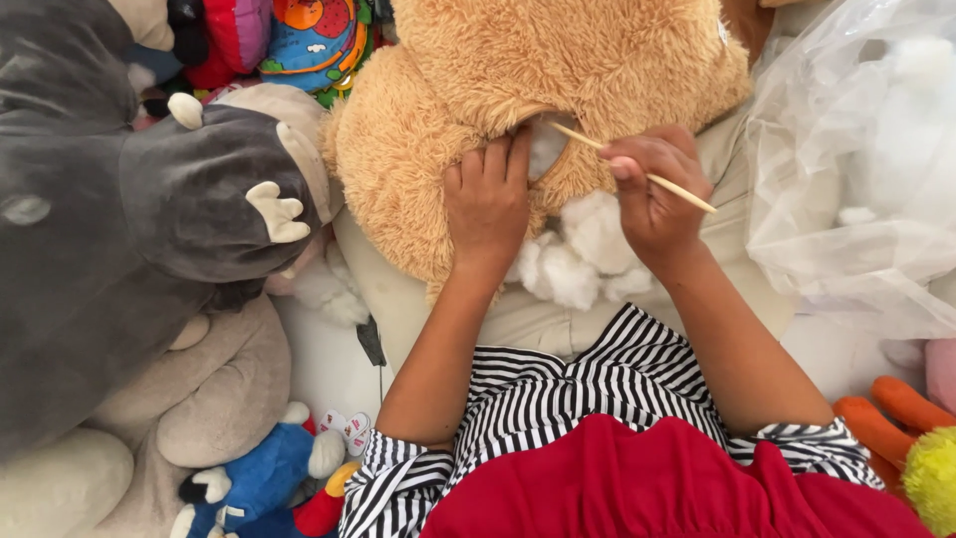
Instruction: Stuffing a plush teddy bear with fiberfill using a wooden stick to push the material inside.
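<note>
From where I watch, the big tan shaggy plush bear lies at twelve o'clock. My left hand rests flat on it, just left of its open seam. My right hand, at one o'clock, pinches the thin wooden stick, whose tip enters the seam. A clump of white fluffy stuffing lies between my wrists. The large grey plush animal sits at nine o'clock; the clear plastic bag at three o'clock.

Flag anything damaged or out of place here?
The tan plush bear has an open seam. Loose white stuffing lies outside below it. Left hand presses the fur; right hand pokes a thin wooden stick in.
</note>
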